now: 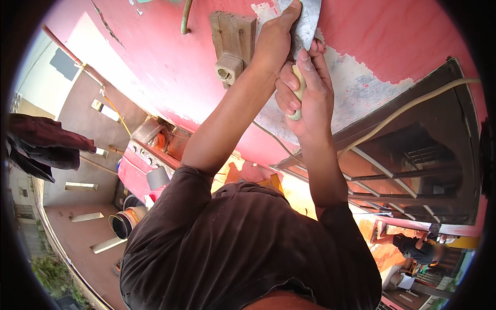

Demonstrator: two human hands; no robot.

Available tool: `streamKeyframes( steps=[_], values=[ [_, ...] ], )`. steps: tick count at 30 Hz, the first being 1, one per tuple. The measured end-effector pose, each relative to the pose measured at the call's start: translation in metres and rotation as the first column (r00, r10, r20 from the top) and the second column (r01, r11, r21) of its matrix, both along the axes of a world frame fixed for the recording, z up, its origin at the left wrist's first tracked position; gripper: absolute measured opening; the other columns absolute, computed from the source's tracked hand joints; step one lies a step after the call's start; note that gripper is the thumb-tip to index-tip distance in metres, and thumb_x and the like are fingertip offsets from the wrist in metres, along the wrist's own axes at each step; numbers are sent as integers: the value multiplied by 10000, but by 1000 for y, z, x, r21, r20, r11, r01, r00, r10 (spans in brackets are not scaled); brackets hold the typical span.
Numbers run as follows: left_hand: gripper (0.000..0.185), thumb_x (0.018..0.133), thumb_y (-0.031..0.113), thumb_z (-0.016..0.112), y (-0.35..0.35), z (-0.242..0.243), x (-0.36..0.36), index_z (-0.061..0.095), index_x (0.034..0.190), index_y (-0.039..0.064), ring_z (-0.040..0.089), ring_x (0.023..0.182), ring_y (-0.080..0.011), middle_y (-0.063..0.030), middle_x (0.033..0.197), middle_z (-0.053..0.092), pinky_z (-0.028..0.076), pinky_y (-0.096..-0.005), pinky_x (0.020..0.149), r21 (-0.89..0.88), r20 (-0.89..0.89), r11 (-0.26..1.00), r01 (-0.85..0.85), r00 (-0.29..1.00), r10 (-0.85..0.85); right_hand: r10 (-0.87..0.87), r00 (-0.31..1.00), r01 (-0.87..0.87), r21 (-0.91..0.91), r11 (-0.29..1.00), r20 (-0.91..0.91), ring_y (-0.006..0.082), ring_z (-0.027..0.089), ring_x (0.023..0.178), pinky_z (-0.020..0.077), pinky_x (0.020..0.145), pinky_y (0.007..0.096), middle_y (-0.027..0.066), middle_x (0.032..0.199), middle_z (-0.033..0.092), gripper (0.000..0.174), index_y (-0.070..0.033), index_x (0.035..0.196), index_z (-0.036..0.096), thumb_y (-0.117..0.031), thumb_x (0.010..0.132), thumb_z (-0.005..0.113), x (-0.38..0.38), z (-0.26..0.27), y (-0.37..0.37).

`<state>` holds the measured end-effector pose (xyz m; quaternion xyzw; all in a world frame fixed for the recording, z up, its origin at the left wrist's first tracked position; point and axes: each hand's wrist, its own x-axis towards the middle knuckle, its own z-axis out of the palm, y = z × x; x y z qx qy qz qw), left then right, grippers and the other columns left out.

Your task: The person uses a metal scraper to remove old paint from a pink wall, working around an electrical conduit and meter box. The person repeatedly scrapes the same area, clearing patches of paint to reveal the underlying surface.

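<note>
My right hand [316,87] grips the pale handle [299,91] of a putty knife. The broad metal blade [307,25] points up along the pink wall [372,31]. My left hand [273,42] is on the blade, its thumb laid flat on the metal; its other fingers are mostly hidden. Around and below both hands, a ragged whitish-grey patch [358,87] shows where the pink paint is gone. Left of my left wrist, a wooden board [234,33] is fixed to the wall with a socket outlet [229,69] on it.
A pale cable [407,106] crosses the dark-framed window [471,162] at right. Lower left stand a pink appliance with knobs [133,172] and a black bucket [122,224]. Dark clothes [46,139] hang at far left. Another person [412,248] is farther off at lower right.
</note>
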<state>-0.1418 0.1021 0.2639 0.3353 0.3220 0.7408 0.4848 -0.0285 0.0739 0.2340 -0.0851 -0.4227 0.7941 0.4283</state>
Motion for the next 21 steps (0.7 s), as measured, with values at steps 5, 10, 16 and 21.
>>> streamKeyframes(
  steps=[5,10,16,21],
  values=[
    [500,1045,474,570,0,-29,10,625,1023,-22,675,661,-242,-151,743,656,582,-363,657,-95,-111,995,-9,994,-1,11,999,-12,-37,999,-38,74,393,421,323,380,230,-9,680,487,114,-222,1178,490,-297,1103,532,14,-25,-8],
    [502,1043,469,577,-12,2,9,636,942,-19,665,653,-222,-137,721,650,567,-337,648,-82,-31,997,0,1000,-2,7,1000,-7,-10,1000,-28,59,388,420,330,373,225,-10,677,468,155,-206,1237,469,-308,1121,486,4,-6,-2],
    [528,1027,488,598,-5,-17,15,629,1009,-39,663,656,-232,-139,739,639,574,-343,655,-92,-82,996,-4,997,-4,11,999,-11,-18,1000,-38,69,399,428,335,383,231,-6,686,482,132,-206,1202,475,-305,1118,497,17,-20,-7],
    [535,1043,466,577,-2,-26,13,618,1064,-67,662,664,-238,-150,804,657,577,-353,649,-101,-85,995,0,996,-9,-10,1000,11,-54,998,3,62,400,425,337,377,224,-13,680,477,142,-230,1232,480,-311,1117,498,18,-23,-10]
  ],
)
